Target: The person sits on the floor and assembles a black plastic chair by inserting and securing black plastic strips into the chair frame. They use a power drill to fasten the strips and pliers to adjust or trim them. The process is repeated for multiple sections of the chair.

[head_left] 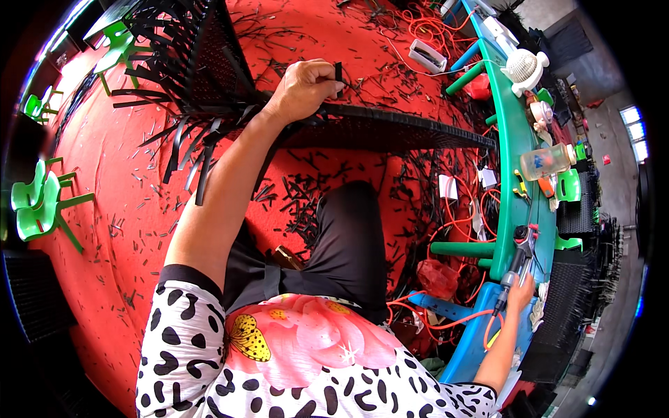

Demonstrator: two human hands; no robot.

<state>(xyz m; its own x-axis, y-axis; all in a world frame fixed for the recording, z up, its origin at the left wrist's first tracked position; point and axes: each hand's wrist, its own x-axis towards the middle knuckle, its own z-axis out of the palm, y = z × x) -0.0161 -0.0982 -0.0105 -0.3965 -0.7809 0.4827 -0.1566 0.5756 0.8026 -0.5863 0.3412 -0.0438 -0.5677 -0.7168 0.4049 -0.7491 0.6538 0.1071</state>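
Note:
My left hand (306,87) is closed in a pinch on a short black flat strip (339,73), at the edge of a black woven frame (390,125). One panel of this frame rises at the far left, and a long edge runs right toward the green table. Loose strip ends (188,143) stick out in a fringe below and left of the corner. At the right, my right hand (521,291) is wrapped round the grey and black handle of an air staple gun (517,265), which lies over the blue and green tabletops. An orange hose (488,327) hangs from it.
Black offcuts (300,202) litter the red floor covering (118,258). Along the green table (512,139) are a white fan (524,68), a clear jar (547,162) and yellow-handled cutters (520,182). Orange hoses trail beside the table legs. Green chairs (45,209) stand at the left.

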